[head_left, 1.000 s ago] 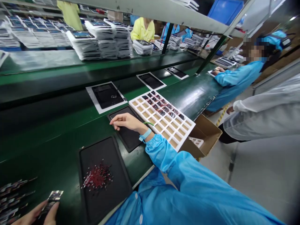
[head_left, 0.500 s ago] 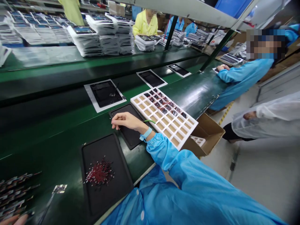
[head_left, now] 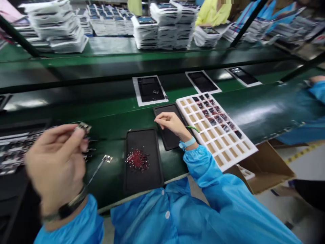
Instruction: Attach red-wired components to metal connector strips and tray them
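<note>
Pinched between the thumb and fingers of my left hand [head_left: 57, 159] is a small circuit board [head_left: 85, 127], raised over the left of the bench. My right hand [head_left: 172, 124] hovers above a black tray [head_left: 169, 144], fingertips pressed together; whatever they hold, if anything, is too small to make out. Another small board with a cable [head_left: 107, 158] lies on the green bench between my hands. Beside it, a larger black tray [head_left: 144, 183] carries a heap of tiny red and black pieces [head_left: 137, 160]. Rows of similar boards [head_left: 15, 152] lie behind my left hand.
A white compartment tray [head_left: 203, 135], partly filled with dark parts, stands right of my right hand, above a cardboard box [head_left: 271, 169]. Tablet-like panels [head_left: 149, 88] on white sheets lie along the far strip. Stacks of wrapped panels [head_left: 56, 27] line the back shelf.
My left hand has come up from the lower left corner, with the small circuit board in its fingers. The view has swung left. My right hand keeps its pinched pose over the black tray.
</note>
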Motion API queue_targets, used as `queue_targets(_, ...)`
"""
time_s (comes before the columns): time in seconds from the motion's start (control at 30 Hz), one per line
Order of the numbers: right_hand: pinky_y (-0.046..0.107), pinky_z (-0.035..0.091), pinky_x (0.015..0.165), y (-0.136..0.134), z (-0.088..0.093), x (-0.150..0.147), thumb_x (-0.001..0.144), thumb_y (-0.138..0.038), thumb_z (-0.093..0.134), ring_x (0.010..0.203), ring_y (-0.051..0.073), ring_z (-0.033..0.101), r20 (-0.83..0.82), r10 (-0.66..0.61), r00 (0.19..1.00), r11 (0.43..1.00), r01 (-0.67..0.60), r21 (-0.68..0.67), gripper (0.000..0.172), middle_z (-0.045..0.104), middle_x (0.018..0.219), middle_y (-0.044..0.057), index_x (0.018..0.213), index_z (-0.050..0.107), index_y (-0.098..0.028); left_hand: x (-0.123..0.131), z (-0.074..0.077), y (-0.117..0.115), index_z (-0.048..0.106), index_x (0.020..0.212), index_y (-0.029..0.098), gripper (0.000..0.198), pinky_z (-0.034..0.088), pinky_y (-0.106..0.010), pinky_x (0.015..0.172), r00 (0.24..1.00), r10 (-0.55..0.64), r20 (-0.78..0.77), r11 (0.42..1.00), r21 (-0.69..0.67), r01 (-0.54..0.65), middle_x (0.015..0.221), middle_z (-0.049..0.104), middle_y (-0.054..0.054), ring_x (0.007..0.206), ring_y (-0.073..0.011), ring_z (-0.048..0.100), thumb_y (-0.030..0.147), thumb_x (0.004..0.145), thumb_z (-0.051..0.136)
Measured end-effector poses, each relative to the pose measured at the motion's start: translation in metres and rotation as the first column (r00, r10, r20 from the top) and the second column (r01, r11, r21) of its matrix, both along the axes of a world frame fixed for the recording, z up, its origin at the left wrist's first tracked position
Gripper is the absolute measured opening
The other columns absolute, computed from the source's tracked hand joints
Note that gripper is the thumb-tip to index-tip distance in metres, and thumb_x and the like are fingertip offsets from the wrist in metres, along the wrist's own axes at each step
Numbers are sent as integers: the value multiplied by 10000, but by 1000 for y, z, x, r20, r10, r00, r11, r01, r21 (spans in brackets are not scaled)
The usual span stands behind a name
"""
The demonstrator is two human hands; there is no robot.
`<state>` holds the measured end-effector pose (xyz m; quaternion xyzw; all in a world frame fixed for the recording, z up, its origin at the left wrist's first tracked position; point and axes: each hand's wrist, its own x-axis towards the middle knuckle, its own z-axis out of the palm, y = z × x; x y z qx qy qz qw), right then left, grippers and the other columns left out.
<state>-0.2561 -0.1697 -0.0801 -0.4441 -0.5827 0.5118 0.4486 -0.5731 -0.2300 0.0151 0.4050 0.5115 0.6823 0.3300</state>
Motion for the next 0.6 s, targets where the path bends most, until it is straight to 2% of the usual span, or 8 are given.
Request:
queue_targets(0.07, 235, 379, 542, 0, 2, -1, 853, -459, 790, 532, 98, 522, 22, 6, 1000, 1000, -6, 6, 318, 608, 594, -35, 894, 748, -147, 9, -18, 18, 746, 929, 133, 270, 526, -190, 535, 986, -84, 142, 996, 16, 83, 784, 734, -9, 635, -110, 665, 105, 698, 882)
queue_targets(0.13, 239, 390, 530, -2, 3, -3, 851, -475, 790, 540, 107, 538, 54, 6, 999, 1000, -6, 9, 328, 631, 618, -19, 892, 760, -151, 19, -38, 29, 737, 1005, 117, 341, 557, -201, 569, 949, -165, 268, 984, -27, 179, 836, 733, -20, 676, -120, 696, 117, 696, 883)
queue_targets(0.2, 242, 410, 527, -3, 4, -7, 837, -480, 803, 566, 118, 571, 80, -2, 997, 1000, 0, 23, 330, 666, 665, 3, 880, 772, -154, 29, -57, 33, 732, 1025, 128, 372, 575, -205, 602, 918, -195, 346, 965, -101, 243, 882, 723, -16, 713, -122, 715, 155, 690, 892)
queue_targets(0.3, 239, 420, 509, -7, 3, -14, 841, -469, 806, 554, 121, 582, 104, 13, 995, 1000, -16, 22, 320, 680, 669, 13, 872, 775, -153, 48, -81, 31, 715, 927, 140, 349, 587, -234, 644, 871, -231, 433, 921, -192, 340, 892, 710, -22, 797, -165, 749, 220, 656, 920)
queue_targets(0.37, 234, 411, 483, -9, 2, -19, 861, -459, 791, 504, 110, 556, 104, 51, 993, 999, -50, -9, 313, 680, 644, 11, 890, 772, -149, 61, -91, 28, 707, 875, 137, 347, 564, -231, 636, 840, -259, 477, 895, -207, 394, 873, 705, -26, 804, -168, 743, 233, 634, 936)
queue_targets(0.5, 227, 401, 460, -13, 1, -28, 881, -454, 777, 452, 95, 540, 79, 129, 988, 989, -123, -78, 312, 718, 667, 28, 892, 755, -143, 77, -101, 27, 709, 846, 135, 322, 474, -209, 577, 807, -307, 504, 872, -191, 451, 839, 713, -33, 708, -114, 663, 215, 632, 935)
queue_targets(0.6, 216, 394, 451, -16, 1, -34, 890, -466, 768, 441, 90, 543, 63, 174, 983, 978, -165, -128, 325, 735, 683, 37, 869, 736, -143, 81, -106, 27, 700, 834, 133, 304, 484, -232, 609, 788, -349, 507, 848, -188, 496, 803, 726, -42, 651, -104, 629, 224, 654, 928)
